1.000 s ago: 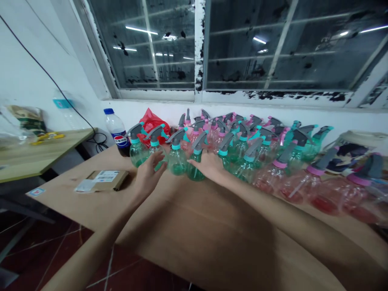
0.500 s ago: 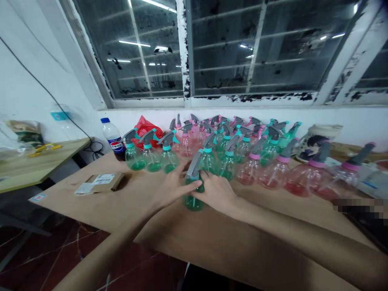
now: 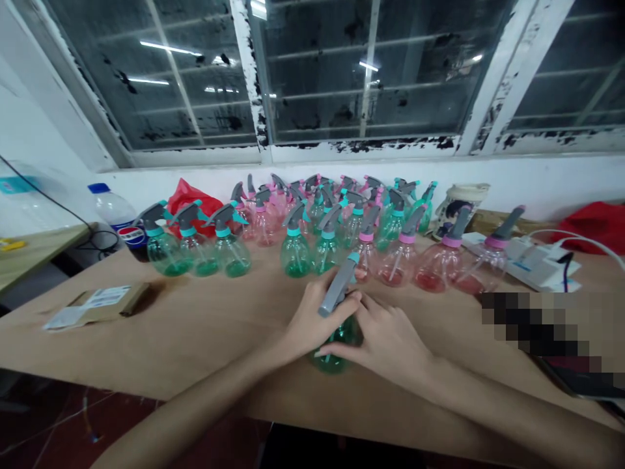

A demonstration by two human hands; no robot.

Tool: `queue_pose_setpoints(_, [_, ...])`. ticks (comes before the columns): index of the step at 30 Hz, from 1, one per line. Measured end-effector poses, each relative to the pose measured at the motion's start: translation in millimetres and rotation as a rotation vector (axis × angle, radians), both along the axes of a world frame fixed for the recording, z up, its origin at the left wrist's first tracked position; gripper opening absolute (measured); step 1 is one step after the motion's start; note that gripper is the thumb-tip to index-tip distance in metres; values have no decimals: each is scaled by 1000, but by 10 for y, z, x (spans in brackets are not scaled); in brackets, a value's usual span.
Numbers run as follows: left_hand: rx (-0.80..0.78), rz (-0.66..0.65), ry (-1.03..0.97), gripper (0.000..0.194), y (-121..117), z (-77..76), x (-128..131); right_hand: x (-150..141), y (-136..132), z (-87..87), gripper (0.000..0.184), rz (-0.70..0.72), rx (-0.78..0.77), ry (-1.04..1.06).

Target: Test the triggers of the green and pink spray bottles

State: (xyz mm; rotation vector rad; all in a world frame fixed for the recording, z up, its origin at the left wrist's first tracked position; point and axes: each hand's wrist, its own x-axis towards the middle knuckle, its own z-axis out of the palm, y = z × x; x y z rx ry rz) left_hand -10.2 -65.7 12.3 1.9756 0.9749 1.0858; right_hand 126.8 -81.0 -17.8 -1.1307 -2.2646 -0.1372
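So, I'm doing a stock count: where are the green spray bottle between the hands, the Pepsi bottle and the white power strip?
Green spray bottle (image 3: 336, 290): head view, on its gray sprayer.
Pepsi bottle (image 3: 131, 236): head view, on its label.
White power strip (image 3: 530, 266): head view, on its casing.

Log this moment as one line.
left hand: on green spray bottle | right hand: on same bottle | bottle: tilted | nearby: rows of spray bottles

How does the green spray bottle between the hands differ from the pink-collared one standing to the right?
The green plastic spray bottle has a teal collar and tilts, gripped by the left hand and right hand. The clear reddish spray bottle has a pink collar and stands upright, untouched. Both have grey trigger heads.
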Motion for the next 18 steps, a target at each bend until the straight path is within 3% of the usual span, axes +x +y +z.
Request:
queue_pose_setpoints(6, [49,1,31,38,123,-44,157,465,49,-176,59,107,-125,-23])
queue_pose_setpoints(11, [-8,71,55,35,223,-41,137,825,218,-447,47,97,-273,33])
queue_pose_setpoints(18, [-19,83,58,22,492,-25,110,866,441,-701,42,31,-353,53])
